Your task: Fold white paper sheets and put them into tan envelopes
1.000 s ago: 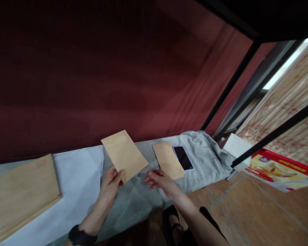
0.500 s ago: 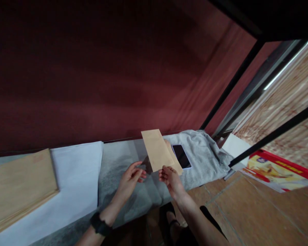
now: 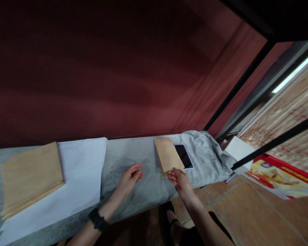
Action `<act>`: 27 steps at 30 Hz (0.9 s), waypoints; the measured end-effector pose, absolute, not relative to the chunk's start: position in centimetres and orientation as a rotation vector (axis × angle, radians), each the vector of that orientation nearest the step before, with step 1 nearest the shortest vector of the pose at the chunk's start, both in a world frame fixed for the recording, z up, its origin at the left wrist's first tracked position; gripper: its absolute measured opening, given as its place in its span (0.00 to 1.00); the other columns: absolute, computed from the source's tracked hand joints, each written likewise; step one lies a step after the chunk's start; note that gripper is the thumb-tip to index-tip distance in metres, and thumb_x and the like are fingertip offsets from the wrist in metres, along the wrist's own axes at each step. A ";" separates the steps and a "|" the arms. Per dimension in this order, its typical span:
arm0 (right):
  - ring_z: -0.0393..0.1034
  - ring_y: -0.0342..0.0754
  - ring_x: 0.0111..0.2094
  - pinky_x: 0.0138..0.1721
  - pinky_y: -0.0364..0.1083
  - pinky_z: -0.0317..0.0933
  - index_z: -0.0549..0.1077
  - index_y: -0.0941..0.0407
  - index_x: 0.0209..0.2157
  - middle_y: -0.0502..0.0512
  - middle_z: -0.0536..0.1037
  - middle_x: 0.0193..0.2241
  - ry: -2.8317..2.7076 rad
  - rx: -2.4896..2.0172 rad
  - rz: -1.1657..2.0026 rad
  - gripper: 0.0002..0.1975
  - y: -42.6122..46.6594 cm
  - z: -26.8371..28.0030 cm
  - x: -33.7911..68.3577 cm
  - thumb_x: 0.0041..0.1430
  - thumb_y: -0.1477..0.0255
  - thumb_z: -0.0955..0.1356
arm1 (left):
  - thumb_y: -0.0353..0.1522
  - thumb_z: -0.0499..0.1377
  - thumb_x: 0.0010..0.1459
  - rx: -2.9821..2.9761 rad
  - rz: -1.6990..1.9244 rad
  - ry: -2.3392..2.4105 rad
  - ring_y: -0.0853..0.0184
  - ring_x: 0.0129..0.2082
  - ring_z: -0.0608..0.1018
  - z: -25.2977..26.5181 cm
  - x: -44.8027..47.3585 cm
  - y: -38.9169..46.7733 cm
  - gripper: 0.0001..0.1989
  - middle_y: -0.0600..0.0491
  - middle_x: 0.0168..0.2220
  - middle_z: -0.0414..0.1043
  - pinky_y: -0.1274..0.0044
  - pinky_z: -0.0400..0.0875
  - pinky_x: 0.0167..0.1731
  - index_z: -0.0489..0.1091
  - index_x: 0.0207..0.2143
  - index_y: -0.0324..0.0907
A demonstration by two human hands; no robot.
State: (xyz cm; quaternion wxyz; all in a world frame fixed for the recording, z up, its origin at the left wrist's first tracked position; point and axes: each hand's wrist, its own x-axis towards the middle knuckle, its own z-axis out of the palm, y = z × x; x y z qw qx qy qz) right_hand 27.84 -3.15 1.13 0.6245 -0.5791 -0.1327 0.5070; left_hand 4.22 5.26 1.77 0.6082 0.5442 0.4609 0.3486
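The right hand pinched the near end of the small brown envelope, which lay at its eleven o'clock, long axis running roughly eleven to five, the phone just beside at three. The left hand, farther off at the envelope's eight, was bare, fingers loosely parted.

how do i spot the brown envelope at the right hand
Start at the dark red wall, then the grey cloth below it. Toward the cloth's right end, just left of the phone, is the brown envelope. Unlike the thick stack far left, it is uppermost here, its near edge at the right hand.
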 end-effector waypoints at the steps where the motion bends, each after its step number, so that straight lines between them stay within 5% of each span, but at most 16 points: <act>1: 0.73 0.44 0.23 0.24 0.42 0.64 0.73 0.56 0.27 0.57 0.81 0.27 -0.299 -1.325 1.174 0.11 -3.3 1.2 27.9 0.49 0.64 0.74 | 0.46 0.60 0.46 1.263 0.803 1.063 0.63 0.30 0.78 1.7 4.2 5.3 0.24 0.51 0.31 0.75 0.74 0.70 0.29 0.70 0.42 0.40; 9: 0.73 0.42 0.21 0.22 0.39 0.64 0.75 0.58 0.30 0.59 0.83 0.30 -0.231 -1.411 1.345 0.07 -4.2 1.8 28.5 0.56 0.68 0.68 | 0.46 0.59 0.47 1.308 0.802 1.093 0.64 0.29 0.78 1.2 3.6 5.6 0.21 0.51 0.31 0.76 0.75 0.71 0.28 0.72 0.39 0.41; 17: 0.72 0.41 0.21 0.23 0.39 0.63 0.74 0.57 0.30 0.56 0.81 0.27 -0.320 -1.345 1.521 0.06 -4.5 2.6 28.3 0.53 0.69 0.70 | 0.39 0.54 0.57 1.641 0.856 1.116 0.63 0.33 0.80 1.4 1.7 5.3 0.14 0.49 0.34 0.79 0.73 0.75 0.35 0.74 0.39 0.42; 23: 0.74 0.44 0.28 0.30 0.42 0.66 0.77 0.58 0.34 0.56 0.82 0.32 -0.569 -1.200 1.678 0.13 -3.6 3.6 25.4 0.50 0.63 0.74 | 0.32 0.51 0.62 2.254 0.755 1.422 0.59 0.49 0.78 2.2 -2.4 4.9 0.15 0.46 0.47 0.77 0.67 0.70 0.52 0.74 0.47 0.43; 27: 0.75 0.45 0.31 0.34 0.43 0.66 0.78 0.58 0.35 0.57 0.82 0.35 -0.691 -1.210 1.715 0.16 -2.7 3.7 22.5 0.48 0.61 0.76 | 0.35 0.56 0.61 2.329 0.304 1.808 0.50 0.66 0.62 2.3 -5.2 3.7 0.26 0.37 0.65 0.61 0.54 0.57 0.61 0.64 0.61 0.39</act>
